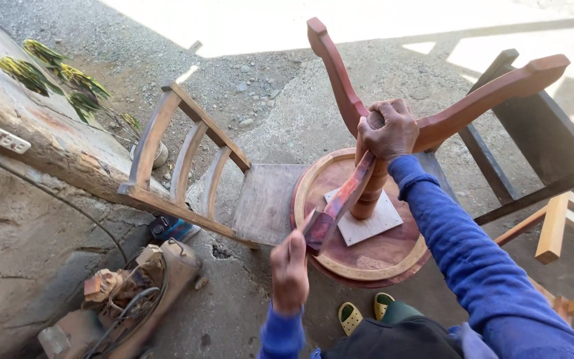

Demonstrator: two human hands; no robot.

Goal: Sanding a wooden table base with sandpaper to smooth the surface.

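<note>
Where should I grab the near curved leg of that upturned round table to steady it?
Probably by its free outer end, from the near side. That leg slopes down from the centre post toward you, its end clear above the round top. The left hand is already there; the right hand grips the hub where the legs meet.

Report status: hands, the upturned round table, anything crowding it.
Right hand grips the column top where the legs meet. Left hand holds the near table leg. Round table upside down on a chair; dark chair close beside.
</note>
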